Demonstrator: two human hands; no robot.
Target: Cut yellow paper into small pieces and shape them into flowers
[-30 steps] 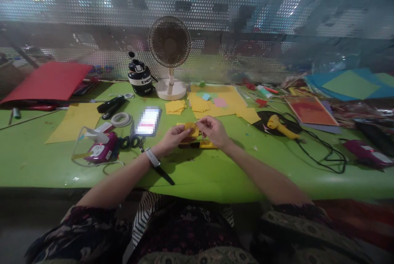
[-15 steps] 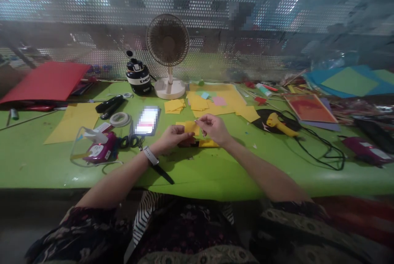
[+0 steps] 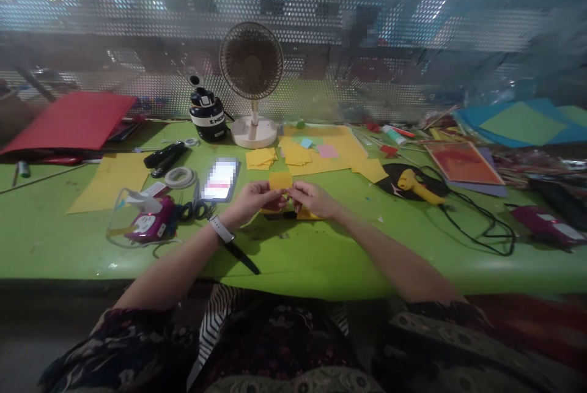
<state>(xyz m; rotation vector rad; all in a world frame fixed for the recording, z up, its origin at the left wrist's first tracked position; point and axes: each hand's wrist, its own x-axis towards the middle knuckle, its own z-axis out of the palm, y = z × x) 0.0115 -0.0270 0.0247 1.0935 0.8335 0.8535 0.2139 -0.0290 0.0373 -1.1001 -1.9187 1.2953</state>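
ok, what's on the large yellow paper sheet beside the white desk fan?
Visible: a small stack of cut yellow paper, a light-blue paper square, a pink paper piece. The sheet beneath them is covered; can't tell what's there.

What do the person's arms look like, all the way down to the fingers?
The left sleeve and right sleeve are dark with a paler flowery pattern. The left arm wears a whitish band at the wrist; the right arm is bare below its sleeve. No gloves.
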